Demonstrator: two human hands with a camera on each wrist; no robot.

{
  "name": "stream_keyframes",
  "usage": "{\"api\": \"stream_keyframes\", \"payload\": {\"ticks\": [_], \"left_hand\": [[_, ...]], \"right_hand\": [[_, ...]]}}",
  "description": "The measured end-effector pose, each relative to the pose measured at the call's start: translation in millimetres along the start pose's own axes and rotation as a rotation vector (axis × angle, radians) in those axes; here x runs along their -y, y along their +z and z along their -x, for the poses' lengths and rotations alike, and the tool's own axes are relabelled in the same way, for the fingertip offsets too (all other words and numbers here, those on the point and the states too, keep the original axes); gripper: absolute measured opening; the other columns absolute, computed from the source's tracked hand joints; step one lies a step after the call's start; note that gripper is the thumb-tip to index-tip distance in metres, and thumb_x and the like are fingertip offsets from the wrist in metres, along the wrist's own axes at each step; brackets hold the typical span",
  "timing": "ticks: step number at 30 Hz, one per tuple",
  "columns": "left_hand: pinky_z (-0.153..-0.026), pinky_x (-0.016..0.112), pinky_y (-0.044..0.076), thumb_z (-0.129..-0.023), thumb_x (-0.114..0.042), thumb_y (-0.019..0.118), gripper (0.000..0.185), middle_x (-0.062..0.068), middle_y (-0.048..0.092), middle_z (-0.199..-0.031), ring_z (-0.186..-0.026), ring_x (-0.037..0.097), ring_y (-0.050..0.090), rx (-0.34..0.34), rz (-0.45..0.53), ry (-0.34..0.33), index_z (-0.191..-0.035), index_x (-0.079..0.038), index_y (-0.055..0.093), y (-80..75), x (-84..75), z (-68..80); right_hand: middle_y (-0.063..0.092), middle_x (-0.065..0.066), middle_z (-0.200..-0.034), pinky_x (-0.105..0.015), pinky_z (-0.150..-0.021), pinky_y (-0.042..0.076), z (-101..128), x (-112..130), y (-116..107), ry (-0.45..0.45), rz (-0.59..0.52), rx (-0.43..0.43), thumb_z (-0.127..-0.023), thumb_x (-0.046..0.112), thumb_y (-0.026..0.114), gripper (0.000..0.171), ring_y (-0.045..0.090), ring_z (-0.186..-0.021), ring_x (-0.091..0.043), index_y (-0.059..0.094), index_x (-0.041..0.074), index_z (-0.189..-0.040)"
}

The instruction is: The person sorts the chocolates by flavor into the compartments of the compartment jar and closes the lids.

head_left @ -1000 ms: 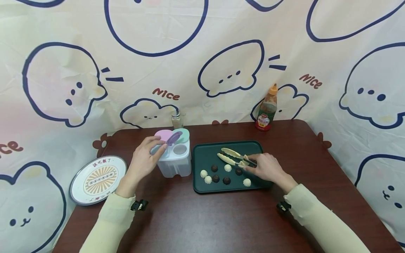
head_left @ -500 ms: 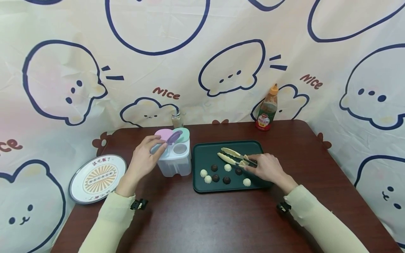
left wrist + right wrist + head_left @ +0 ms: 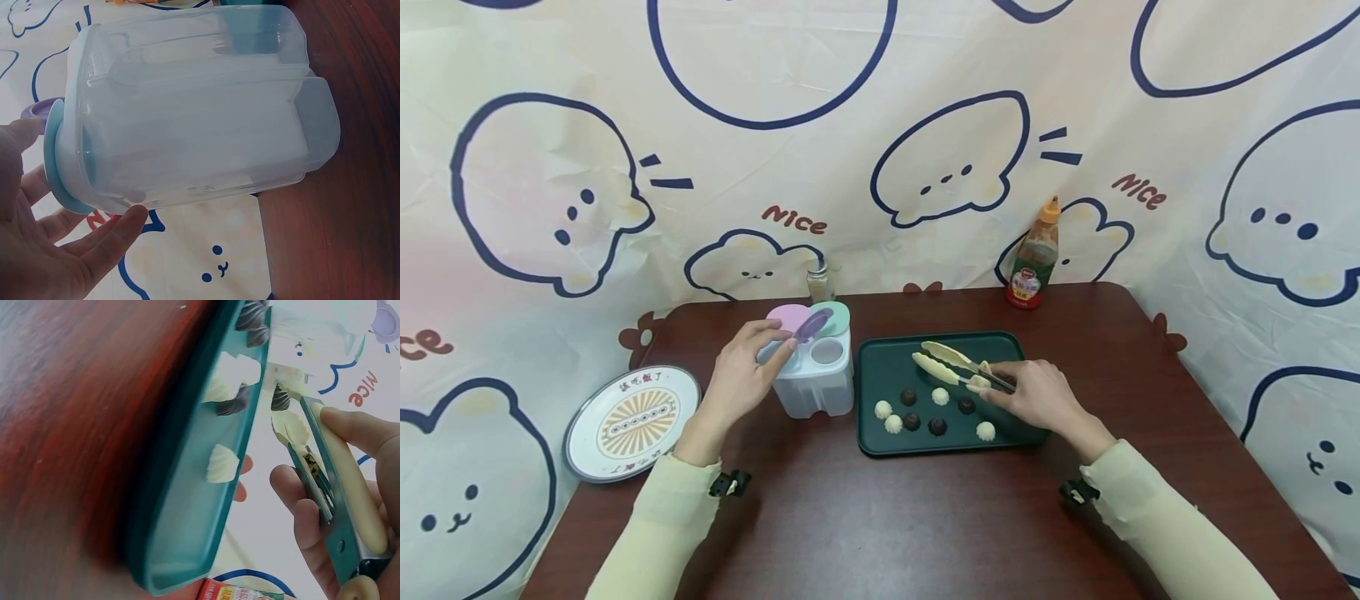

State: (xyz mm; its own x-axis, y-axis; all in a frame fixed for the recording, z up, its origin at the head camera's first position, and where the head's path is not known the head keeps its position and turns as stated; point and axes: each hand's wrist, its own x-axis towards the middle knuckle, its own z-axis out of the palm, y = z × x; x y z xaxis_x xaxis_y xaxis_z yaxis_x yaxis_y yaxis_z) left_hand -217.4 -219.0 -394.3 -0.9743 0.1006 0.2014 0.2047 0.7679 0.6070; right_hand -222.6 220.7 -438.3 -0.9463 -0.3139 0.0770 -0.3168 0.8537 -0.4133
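Two pale-sleeved arms reach in from 6 o'clock over a dark brown table (image 3: 925,517). Left hand (image 3: 737,379) rests against the side of a clear plastic container (image 3: 816,379), fingers nearly straight and only touching its wall and lid rim, not wrapped round it; the wrist view shows the fingertips (image 3: 128,219) against the translucent body (image 3: 200,112). On top of that container sit a pink lid (image 3: 786,318), a mint-green lid (image 3: 838,315) and a purple scoop (image 3: 812,325), with one round opening uncovered (nothing readable on it).

At 3 o'clock from the container lies a dark green tray (image 3: 887,446). Right hand (image 3: 1037,396) pinches the handle end of cream-coloured tongs (image 3: 951,367), thumb and fingers curled round them; the tongs point toward 10 o'clock with their tips slightly apart above the tray. Below them, toward 6 o'clock, are eight small sweets: four white pieces (image 3: 892,423) and four dark pieces (image 3: 937,427), loosely in two rows.

At 9 o'clock, off the table's left edge, lies a round plate (image 3: 632,425) with red Chinese characters and a yellow sunburst.

Farther back, at 12 o'clock, stands a small glass shaker (image 3: 820,283); at 1 o'clock an orange-capped sauce bottle (image 3: 1033,254) with a red label too small to read. Behind hangs a cartoon cloth (image 3: 880,125) printed "Nice".
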Motion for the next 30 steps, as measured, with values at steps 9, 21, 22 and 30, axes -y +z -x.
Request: {"api": "stream_keyframes", "payload": {"ticks": [9,21,22,30], "left_hand": [[-0.111,0.066,0.036,-0.099,-0.058,0.047,0.057,0.010,0.047,-0.151,-0.141,0.038,0.042,0.002,-0.002,0.002,-0.131,-0.014,0.063,0.2,-0.5,-0.8],[-0.111,0.067,0.036,-0.099,-0.059,0.047,0.057,0.011,0.047,-0.151,-0.141,0.039,0.041,0.009,0.000,-0.002,-0.131,-0.014,0.063,0.9,0.5,-0.7],[-0.111,0.067,0.036,-0.099,-0.059,0.047,0.057,0.010,0.047,-0.151,-0.141,0.039,0.041,0.010,0.000,-0.003,-0.131,-0.014,0.063,0.9,0.7,-0.6],[-0.112,0.066,0.035,-0.099,-0.056,0.049,0.055,0.012,0.049,-0.149,-0.140,0.038,0.043,-0.017,-0.002,0.017,-0.129,-0.013,0.065,1.6,1.3,-0.2]], "right_hand": [[0.076,-0.002,-0.086,-0.028,-0.050,0.038,3,14,-9,-0.040,-0.052,-0.046,-0.086,0.040,0.077,0.050,0.050,-0.061,-0.011,0.070,0.012,-0.126],[0.061,0.010,-0.065,-0.026,-0.049,0.035,7,45,-24,-0.084,-0.091,-0.066,-0.086,0.038,0.077,0.047,0.047,-0.056,-0.011,0.070,0.016,-0.127],[0.061,0.010,-0.065,-0.026,-0.049,0.035,7,47,-24,-0.090,-0.090,-0.068,-0.086,0.039,0.077,0.047,0.047,-0.056,-0.011,0.070,0.015,-0.127],[0.066,0.008,-0.073,-0.025,-0.049,0.033,8,62,-30,-0.109,-0.106,-0.080,-0.086,0.040,0.077,0.048,0.046,-0.059,-0.011,0.069,0.016,-0.127]]}}
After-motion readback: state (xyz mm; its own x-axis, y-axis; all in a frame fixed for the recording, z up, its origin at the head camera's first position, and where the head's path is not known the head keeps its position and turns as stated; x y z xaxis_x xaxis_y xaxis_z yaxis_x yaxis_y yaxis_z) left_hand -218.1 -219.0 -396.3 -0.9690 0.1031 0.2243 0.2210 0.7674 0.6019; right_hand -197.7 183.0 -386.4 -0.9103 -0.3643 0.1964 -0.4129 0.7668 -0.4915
